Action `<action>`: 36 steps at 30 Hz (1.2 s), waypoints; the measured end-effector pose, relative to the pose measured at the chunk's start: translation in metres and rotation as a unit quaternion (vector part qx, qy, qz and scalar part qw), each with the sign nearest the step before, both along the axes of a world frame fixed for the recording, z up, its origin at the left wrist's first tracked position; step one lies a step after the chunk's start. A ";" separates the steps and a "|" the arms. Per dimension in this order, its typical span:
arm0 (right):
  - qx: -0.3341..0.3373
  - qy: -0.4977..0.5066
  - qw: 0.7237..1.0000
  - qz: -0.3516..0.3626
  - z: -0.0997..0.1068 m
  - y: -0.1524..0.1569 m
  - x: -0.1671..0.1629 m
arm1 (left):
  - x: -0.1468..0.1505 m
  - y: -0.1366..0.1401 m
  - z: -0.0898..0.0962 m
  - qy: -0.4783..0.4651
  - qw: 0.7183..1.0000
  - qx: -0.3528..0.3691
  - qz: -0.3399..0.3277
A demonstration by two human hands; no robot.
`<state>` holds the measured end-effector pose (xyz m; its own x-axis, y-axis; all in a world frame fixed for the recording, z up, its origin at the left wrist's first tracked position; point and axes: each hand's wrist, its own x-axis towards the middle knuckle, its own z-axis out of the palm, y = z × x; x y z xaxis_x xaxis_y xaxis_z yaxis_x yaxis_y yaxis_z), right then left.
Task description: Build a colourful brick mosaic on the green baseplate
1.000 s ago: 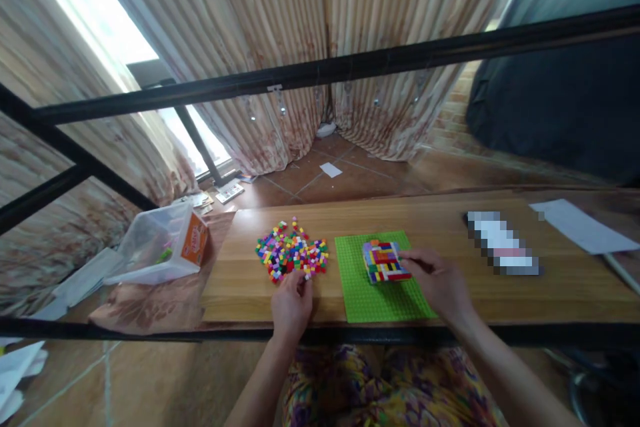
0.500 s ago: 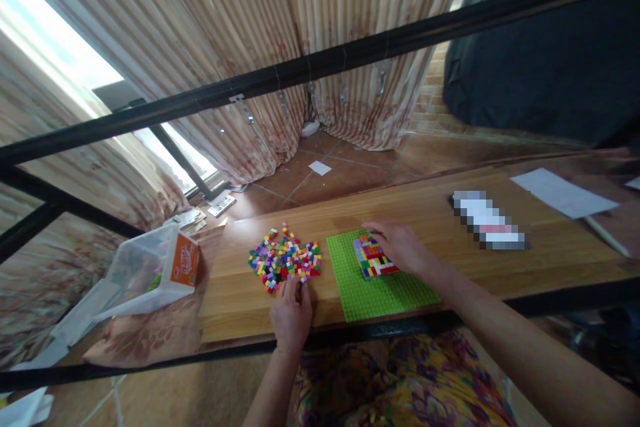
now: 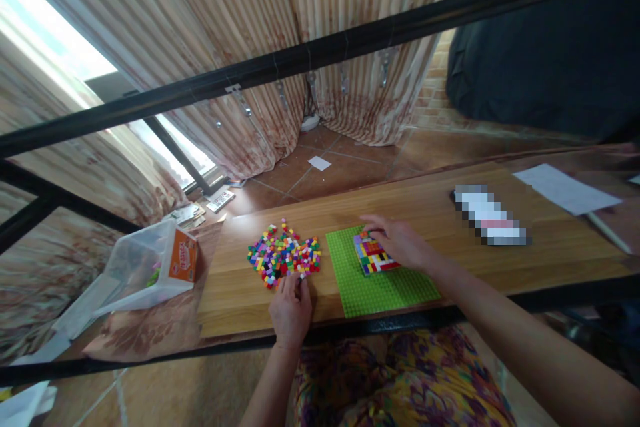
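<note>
Right hand (image 3: 400, 241) shifted to far edge of multicoloured plastic-brick block (image 3: 373, 262), half-curled; left hand (image 3: 290, 310) nearly closed beside small multicoloured bricks (image 3: 287, 255); grips unclear.

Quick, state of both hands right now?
Left hand: curled at the brick pile; hold unclear.
Right hand: over the brick build; cannot tell whether it grips.

Single near view from the head, forward and down over the wooden tabletop (image 3: 555, 250).

Pleated curtains (image 3: 240, 20), brn tile flr (image 3: 355, 161)
</note>
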<state>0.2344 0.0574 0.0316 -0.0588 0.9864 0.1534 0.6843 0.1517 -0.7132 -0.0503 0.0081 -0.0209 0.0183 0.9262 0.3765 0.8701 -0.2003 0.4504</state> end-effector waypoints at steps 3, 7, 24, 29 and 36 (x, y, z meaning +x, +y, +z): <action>-0.003 0.015 1.000 0.000 -0.001 0.000 0.001 | 0.000 0.000 -0.001 0.006 1.000 0.002 0.000; -0.006 0.027 1.000 0.004 -0.002 0.000 0.001 | 0.001 0.000 0.000 0.003 1.000 0.008 -0.005; -0.082 0.139 0.987 0.012 -0.007 0.004 0.004 | 0.001 0.001 -0.003 0.012 0.998 0.052 -0.013; -0.077 0.135 0.988 0.012 -0.009 0.002 0.003 | 0.001 0.001 -0.003 0.018 0.998 0.053 -0.009; -0.032 0.097 0.995 0.003 -0.014 -0.001 0.002 | 0.000 0.001 -0.004 0.015 0.999 0.039 -0.005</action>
<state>0.2360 0.0568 0.0172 -0.0408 0.9942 0.0992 0.5316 0.1056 -0.8404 -0.0499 0.0087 -0.0254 0.0402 0.8938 0.4467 0.8808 -0.2427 0.4065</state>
